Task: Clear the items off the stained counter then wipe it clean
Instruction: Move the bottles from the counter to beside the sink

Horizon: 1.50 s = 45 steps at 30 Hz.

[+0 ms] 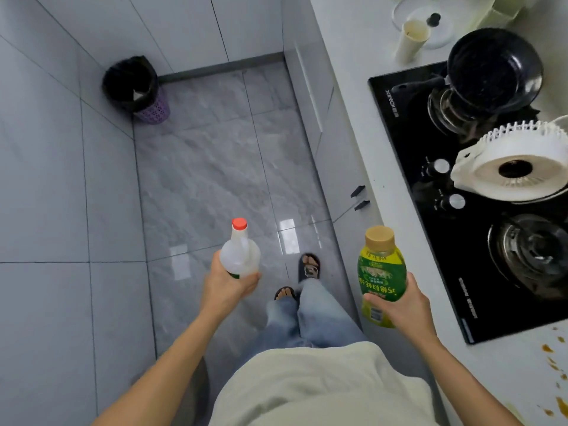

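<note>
My left hand (229, 285) grips a clear plastic bottle with a red cap (240, 250), held upright over the floor. My right hand (399, 305) holds a green-labelled bottle with a tan cap (381, 272), also upright, just left of the counter's edge. The white counter (519, 373) runs along the right side; its near part at the lower right carries orange-brown stains (550, 352). Both bottles are off the counter, in the air in front of my body.
A black glass gas hob (408, 142) is set into the counter, with a black pan (495, 69) and a white round plastic piece (513, 167) on it. A cream cup (412, 41) stands at the far end. A lined bin (135, 87) sits in the floor's far corner.
</note>
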{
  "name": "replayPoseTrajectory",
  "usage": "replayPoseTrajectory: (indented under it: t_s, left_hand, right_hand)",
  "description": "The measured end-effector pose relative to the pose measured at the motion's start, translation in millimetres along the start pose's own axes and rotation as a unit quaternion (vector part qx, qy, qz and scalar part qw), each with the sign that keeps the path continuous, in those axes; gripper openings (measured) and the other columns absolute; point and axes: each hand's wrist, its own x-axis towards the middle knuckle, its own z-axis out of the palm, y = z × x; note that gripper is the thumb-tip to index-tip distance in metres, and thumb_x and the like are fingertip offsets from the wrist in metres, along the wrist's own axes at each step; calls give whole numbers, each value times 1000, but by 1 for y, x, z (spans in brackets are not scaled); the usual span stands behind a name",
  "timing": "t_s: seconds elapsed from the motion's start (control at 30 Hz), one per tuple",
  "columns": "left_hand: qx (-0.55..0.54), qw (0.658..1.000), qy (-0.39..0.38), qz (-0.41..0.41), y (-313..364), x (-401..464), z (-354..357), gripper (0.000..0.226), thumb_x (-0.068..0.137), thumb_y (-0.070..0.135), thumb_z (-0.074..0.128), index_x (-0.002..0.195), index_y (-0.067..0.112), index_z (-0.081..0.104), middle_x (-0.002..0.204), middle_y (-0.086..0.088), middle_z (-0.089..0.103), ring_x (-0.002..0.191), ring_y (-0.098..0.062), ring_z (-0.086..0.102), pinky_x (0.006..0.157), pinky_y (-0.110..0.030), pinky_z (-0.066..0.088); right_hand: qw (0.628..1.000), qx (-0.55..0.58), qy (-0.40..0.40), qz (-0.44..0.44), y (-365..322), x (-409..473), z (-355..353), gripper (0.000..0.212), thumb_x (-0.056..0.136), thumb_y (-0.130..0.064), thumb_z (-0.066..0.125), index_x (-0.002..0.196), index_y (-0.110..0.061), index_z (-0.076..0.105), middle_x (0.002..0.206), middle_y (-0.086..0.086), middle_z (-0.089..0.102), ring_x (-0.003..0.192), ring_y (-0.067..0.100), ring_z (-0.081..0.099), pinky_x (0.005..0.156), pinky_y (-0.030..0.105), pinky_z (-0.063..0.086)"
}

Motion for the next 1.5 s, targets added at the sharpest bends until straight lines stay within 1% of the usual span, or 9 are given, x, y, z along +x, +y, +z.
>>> replayPoseTrajectory:
  t_s: [0.2, 0.37, 0.53, 0.7, 0.87, 0.93, 1.2, 1.33, 1.5]
  left_hand:
    - [12, 1000, 9, 14, 59, 82, -5, 84, 58, 53, 90, 125, 58, 41, 111, 34, 62, 101, 7, 61, 71, -16, 47]
    - [19, 1000, 16, -11, 79, 127, -21, 77, 61, 44, 92, 126, 47, 49, 113, 20, 69, 102, -4, 67, 77, -29, 56]
    - [8, 997, 56, -49, 84, 143, -49, 69, 61, 37, 92, 108, 62, 49, 101, 30, 69, 88, 6, 68, 56, -13, 49]
    - [33, 990, 83, -104, 74, 167, -82, 55, 63, 34, 91, 108, 40, 59, 92, 14, 74, 80, -11, 71, 60, -27, 53]
    - [34, 986, 77, -146, 79, 227, -118, 66, 56, 47, 87, 115, 35, 59, 94, 12, 75, 84, -13, 72, 64, -31, 53]
    - [36, 986, 69, -150, 91, 262, -134, 68, 57, 45, 88, 117, 29, 59, 97, 7, 74, 84, -18, 70, 64, -31, 53]
    - [30, 994, 52, -89, 204, 405, -173, 82, 58, 49, 89, 128, 45, 46, 112, 22, 65, 103, -11, 65, 73, -28, 51]
    - [19, 998, 41, -52, 272, 475, -174, 87, 56, 52, 89, 131, 49, 44, 113, 26, 64, 104, -1, 63, 76, -29, 53]
    - [13, 999, 34, -29, 338, 551, -169, 86, 54, 53, 90, 124, 59, 41, 110, 29, 63, 102, 7, 59, 71, -20, 49]
  right_hand:
    - [1000, -9, -3, 19, -29, 58, -2, 67, 54, -52, 94, 104, -37, 52, 97, -15, 69, 88, 12, 67, 68, 30, 53]
    - [999, -14, -33, -3, -98, 129, 2, 66, 54, -55, 92, 102, -37, 50, 93, -22, 65, 85, 1, 64, 61, 24, 49]
    - [997, -14, -56, -57, -191, 199, 17, 69, 54, -60, 89, 106, -42, 47, 94, -27, 62, 86, -7, 60, 63, 20, 47]
    - [994, 0, -65, -91, -284, 266, 40, 73, 53, -60, 90, 111, -42, 49, 99, -21, 65, 91, -2, 62, 70, 25, 51]
    - [993, 5, -58, -100, -365, 318, 62, 76, 53, -62, 89, 114, -44, 47, 99, -24, 64, 90, -8, 59, 63, 14, 45]
    - [995, 4, -52, -90, -388, 335, 71, 76, 55, -55, 92, 117, -37, 52, 103, -17, 67, 93, 1, 63, 71, 24, 52]
    - [998, 15, -41, -37, -431, 368, 86, 73, 62, -40, 96, 122, -26, 56, 110, -3, 70, 99, 19, 68, 85, 42, 58]
    - [1000, 26, -9, 5, -444, 385, 84, 69, 61, -37, 97, 115, -28, 56, 104, -5, 68, 91, 12, 65, 66, 23, 49]
    - [999, 14, 2, 33, -468, 430, 83, 71, 59, -48, 94, 114, -40, 51, 104, -5, 68, 91, 20, 63, 72, 31, 48]
